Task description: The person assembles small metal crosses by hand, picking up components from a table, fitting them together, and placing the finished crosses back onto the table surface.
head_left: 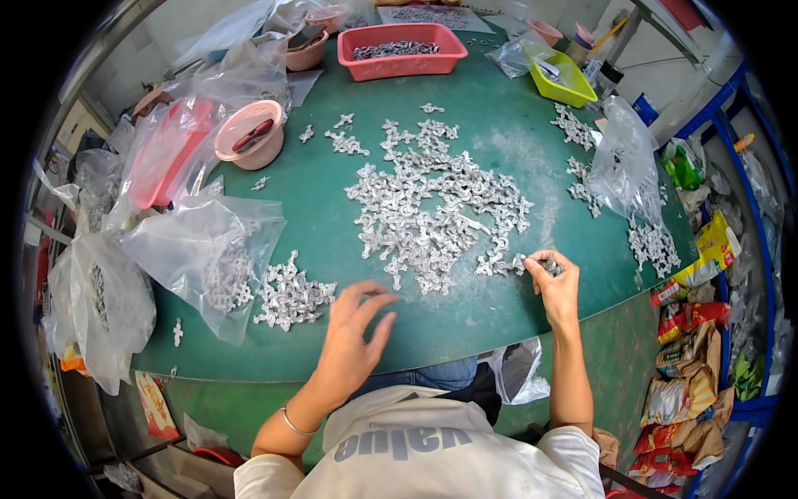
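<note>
A: Nearest first: what are the hands doing?
B: The left hand [357, 328] is above the near edge of the green table [324, 200], fingers loosely spread, with nothing visible in its grasp. The right hand [555, 283] has thumb and fingers pinched around a small silver-grey metal part [551, 267], beside the right edge of the big central pile [432, 208] of similar knobbly parts.

A: How far along does it look?
B: Partway, I'd judge. A smaller silver-grey heap [295, 293] sits apart, left of the left hand, while the central pile is far larger and spread loose. Which group is finished, I cannot tell.

A: And the counts?
B: The parts overlap too much to count. Near the left edge, one single loose part [178, 332] lies alone. There is one smaller heap, with a clear plastic bag [183, 241] of parts just beside it, then one central pile. Another crumpled clear bag [623, 158] rests at the right, among more parts. Farther off stand one round pink plastic bowl [264, 154] holding one red-handled tool [253, 135], one yellow-green plastic basket [559, 90], and, at the far side, one red rectangular plastic tray [403, 71] with grey pieces inside.
</note>
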Demonstrator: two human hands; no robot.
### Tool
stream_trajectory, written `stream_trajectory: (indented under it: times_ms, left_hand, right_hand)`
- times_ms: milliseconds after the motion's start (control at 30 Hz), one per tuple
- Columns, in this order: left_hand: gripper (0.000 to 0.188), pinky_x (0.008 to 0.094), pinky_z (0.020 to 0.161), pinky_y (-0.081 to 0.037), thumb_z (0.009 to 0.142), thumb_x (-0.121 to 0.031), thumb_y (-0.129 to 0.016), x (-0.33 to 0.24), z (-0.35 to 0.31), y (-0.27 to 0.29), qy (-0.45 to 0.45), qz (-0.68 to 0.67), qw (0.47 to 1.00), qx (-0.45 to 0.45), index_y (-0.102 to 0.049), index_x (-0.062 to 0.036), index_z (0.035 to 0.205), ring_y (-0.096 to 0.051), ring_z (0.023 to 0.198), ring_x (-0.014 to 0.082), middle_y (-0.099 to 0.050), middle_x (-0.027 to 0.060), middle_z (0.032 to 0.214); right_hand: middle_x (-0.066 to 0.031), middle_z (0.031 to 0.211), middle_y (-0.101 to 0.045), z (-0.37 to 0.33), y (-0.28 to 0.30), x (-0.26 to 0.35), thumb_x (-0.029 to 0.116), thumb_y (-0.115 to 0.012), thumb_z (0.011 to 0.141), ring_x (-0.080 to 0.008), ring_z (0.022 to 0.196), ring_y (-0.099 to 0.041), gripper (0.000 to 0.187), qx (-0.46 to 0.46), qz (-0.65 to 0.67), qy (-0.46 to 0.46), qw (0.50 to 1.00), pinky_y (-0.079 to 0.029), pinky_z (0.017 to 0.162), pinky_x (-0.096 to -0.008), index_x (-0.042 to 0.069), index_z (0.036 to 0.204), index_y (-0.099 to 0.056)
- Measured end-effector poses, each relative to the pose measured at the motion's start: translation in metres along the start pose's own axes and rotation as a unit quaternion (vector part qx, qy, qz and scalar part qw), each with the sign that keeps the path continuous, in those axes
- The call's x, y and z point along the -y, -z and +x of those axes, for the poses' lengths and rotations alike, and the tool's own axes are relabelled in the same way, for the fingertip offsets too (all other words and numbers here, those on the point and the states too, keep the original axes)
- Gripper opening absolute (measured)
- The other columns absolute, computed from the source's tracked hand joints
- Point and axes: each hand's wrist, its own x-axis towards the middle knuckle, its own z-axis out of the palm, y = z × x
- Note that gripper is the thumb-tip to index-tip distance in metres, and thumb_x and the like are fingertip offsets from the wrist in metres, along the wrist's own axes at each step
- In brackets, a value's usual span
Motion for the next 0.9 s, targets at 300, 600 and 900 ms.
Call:
stream_trajectory:
  times_ms: [300, 600, 900]
  left_hand:
    - [0.038, 0.0262, 0.079, -0.045, 0.077, 0.006, -0.057, -0.026, 0.008, -0.029, 0.076, -0.360, 0.925, 0.092, -0.047, 0.0042, 0.114, -0.055, 0.089, 0.0138, -0.056, 0.0097, 0.095]
    - [0.026, 0.0250, 0.076, -0.048, 0.076, 0.010, -0.057, -0.035, 0.009, -0.029, 0.123, -0.470, 0.871, 0.076, -0.054, 0.0076, 0.102, -0.055, 0.086, 0.0135, -0.055, 0.0094, 0.093]
    - [0.023, 0.0262, 0.077, -0.049, 0.077, 0.011, -0.055, -0.036, 0.008, -0.023, 0.107, -0.491, 0.861, 0.078, -0.054, 0.0088, 0.099, -0.057, 0.086, 0.0169, -0.055, 0.0132, 0.095]
  right_hand:
    - [-0.0089, 0.073, -0.055, -0.058, -0.033, 0.040, 0.002, -0.062, 0.076, -0.0108, 0.052, -0.048, 0.010, 0.136, 0.360, -0.104, 0.917, -0.039, 0.043, -0.0232, -0.002, 0.080, -0.055]
    - [-0.0124, 0.082, -0.056, -0.072, -0.041, 0.049, -0.001, -0.062, 0.076, -0.0109, 0.054, -0.049, 0.008, 0.154, 0.374, -0.089, 0.911, -0.039, 0.044, -0.0229, -0.003, 0.080, -0.055]
    - [-0.0130, 0.081, -0.056, -0.079, -0.041, 0.052, -0.005, -0.063, 0.072, -0.0105, 0.053, -0.050, 0.009, 0.129, 0.333, -0.007, 0.934, -0.040, 0.045, -0.0212, -0.004, 0.076, -0.055]
